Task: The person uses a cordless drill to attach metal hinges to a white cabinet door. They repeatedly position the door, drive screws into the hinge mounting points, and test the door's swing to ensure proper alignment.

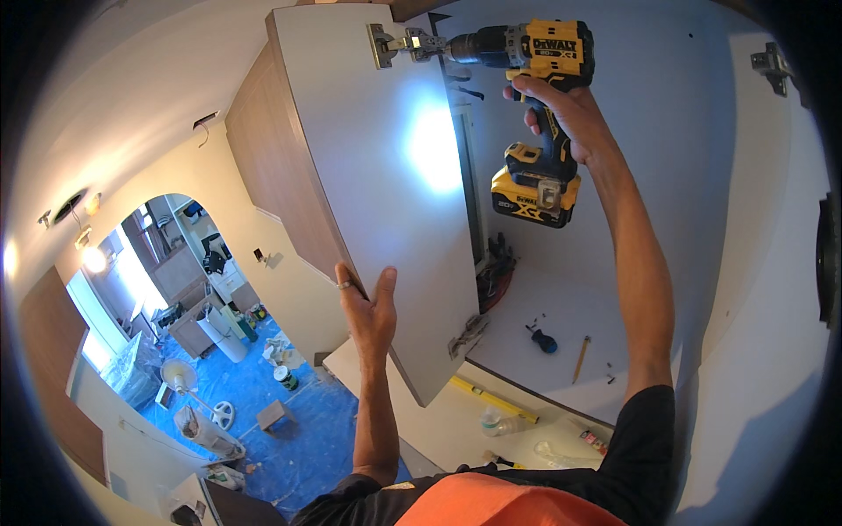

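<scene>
My right hand (566,114) is wrapped round the grip of a yellow and black cordless drill (551,53). The drill points left, its chuck end up against the upper hinge (419,44) of a cabinet door (373,167). Light from the drill makes a bright patch on the door's pale inner face. My left hand (368,311) grips the wood-toned edge of this door low down, thumb on the inner face and fingers round the edge. A lower hinge (469,336) sits near the door's bottom corner. The drill's tip is too small to make out.
On the cabinet's bottom panel lie a stubby screwdriver (543,340), a pencil (581,359) and small screws. Below are a yellow level (494,399) and a plastic bottle (500,423). Another hinge (772,68) is on the right wall. Blue sheeting (303,430) covers the floor.
</scene>
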`<state>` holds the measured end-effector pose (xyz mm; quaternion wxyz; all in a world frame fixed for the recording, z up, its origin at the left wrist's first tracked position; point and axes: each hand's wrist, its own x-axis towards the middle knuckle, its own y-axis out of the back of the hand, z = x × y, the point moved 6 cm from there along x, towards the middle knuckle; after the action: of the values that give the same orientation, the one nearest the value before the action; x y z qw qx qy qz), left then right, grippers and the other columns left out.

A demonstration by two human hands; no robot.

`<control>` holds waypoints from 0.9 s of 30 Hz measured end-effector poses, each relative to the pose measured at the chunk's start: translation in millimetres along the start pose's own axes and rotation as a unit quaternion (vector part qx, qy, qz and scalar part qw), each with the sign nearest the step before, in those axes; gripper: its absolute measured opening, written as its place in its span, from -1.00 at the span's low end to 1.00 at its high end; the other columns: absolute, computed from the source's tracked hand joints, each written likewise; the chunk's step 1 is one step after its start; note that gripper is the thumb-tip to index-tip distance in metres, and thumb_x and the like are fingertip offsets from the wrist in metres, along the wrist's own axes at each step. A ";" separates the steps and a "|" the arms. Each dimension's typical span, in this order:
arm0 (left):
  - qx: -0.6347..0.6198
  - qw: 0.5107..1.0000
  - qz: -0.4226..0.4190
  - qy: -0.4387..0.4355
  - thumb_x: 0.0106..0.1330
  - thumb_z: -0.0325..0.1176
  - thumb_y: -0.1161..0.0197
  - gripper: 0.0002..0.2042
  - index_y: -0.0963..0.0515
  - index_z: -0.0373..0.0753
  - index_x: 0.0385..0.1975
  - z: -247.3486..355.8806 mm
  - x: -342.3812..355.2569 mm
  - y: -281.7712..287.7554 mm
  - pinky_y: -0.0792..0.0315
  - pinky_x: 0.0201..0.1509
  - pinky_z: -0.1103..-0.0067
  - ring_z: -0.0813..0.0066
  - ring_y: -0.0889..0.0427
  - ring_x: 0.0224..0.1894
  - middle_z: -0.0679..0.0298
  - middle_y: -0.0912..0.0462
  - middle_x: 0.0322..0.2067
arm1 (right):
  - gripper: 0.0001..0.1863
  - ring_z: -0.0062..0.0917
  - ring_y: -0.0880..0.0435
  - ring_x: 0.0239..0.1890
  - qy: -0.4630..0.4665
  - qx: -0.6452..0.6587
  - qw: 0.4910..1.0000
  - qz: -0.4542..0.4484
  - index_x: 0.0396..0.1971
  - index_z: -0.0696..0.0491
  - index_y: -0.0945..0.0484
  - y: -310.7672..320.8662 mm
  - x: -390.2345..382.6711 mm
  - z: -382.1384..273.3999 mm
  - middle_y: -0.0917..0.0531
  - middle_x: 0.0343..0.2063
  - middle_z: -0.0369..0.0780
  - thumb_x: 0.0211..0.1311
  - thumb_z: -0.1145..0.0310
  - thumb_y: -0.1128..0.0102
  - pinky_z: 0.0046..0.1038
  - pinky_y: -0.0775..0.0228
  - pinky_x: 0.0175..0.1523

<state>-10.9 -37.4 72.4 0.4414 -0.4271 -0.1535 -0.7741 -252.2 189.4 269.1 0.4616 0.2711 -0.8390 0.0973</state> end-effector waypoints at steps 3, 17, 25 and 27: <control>0.001 1.000 -0.001 -0.003 0.39 -0.45 -0.33 -0.72 -0.36 -0.34 -0.07 0.0 0.7 -0.8 -0.42 0.10 0.51 0.46 -0.53 -0.09 0.17 -0.59 -0.20 | -0.53 -0.66 -0.63 -0.58 -0.017 -0.011 1.000 -0.005 -0.21 0.05 -0.66 -0.7 1.1 -1.2 -0.73 -0.34 -0.25 0.13 -0.04 -0.48 -0.56 -0.45 -0.52; 0.006 1.000 0.006 -0.004 0.38 -0.44 -0.33 -0.71 -0.36 -0.33 -0.07 3.1 1.4 -0.9 -0.42 0.09 0.49 0.45 -0.52 -0.09 0.15 -0.59 -0.20 | -0.55 -0.67 -0.61 -0.57 -0.042 -0.001 0.999 -0.011 -0.25 0.07 -0.66 -3.1 2.3 -8.3 -0.71 -0.37 -0.26 0.09 -0.02 -0.48 -0.57 -0.43 -0.53; 0.007 1.000 0.001 -0.002 0.38 -0.41 -0.34 -0.70 -0.36 -0.33 -0.06 0.0 1.7 1.3 -0.43 0.09 0.50 0.47 -0.54 -0.10 0.14 -0.62 -0.19 | -0.52 -0.68 -0.62 -0.57 -0.025 -0.014 1.000 0.000 -0.23 0.07 -0.66 -1.2 1.1 -8.5 -0.73 -0.37 -0.25 0.05 -0.03 -0.51 -0.58 -0.46 -0.51; 0.006 1.000 -0.001 -0.005 0.39 -0.41 -0.34 -0.70 -0.36 -0.33 -0.06 0.6 1.6 1.2 -0.44 0.08 0.50 0.46 -0.55 -0.11 0.14 -0.63 -0.20 | -0.51 -0.68 -0.62 -0.58 -0.017 -0.021 1.000 -0.001 -0.23 0.08 -0.66 -1.6 1.4 -8.9 -0.73 -0.37 -0.25 0.06 -0.03 -0.51 -0.57 -0.46 -0.51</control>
<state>-10.0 -38.6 73.9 0.4424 -0.4279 -0.1610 -0.7715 -245.5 191.2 275.1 0.4533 0.2639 -0.8481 0.0743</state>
